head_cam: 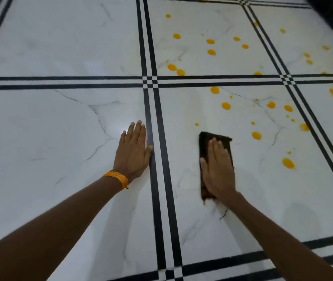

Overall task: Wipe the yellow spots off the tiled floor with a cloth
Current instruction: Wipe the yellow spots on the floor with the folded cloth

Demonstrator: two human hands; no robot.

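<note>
Forearms run off the bottom edge. Right hand (217,169) lies flat, fingers straight, pressing a dark folded cloth (204,147) and hiding most of it. Left hand (133,151), orange cord wristband (117,178), rests spread on the glossy marbled floor (40,138). Round yellow spots (256,135) dot the tiles beyond the cloth.

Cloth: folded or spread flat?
Looks folded: the cloth is a compact narrow rectangle, little wider than the right hand pressing it flat on the floor. Separate layers cannot be made out.
</note>
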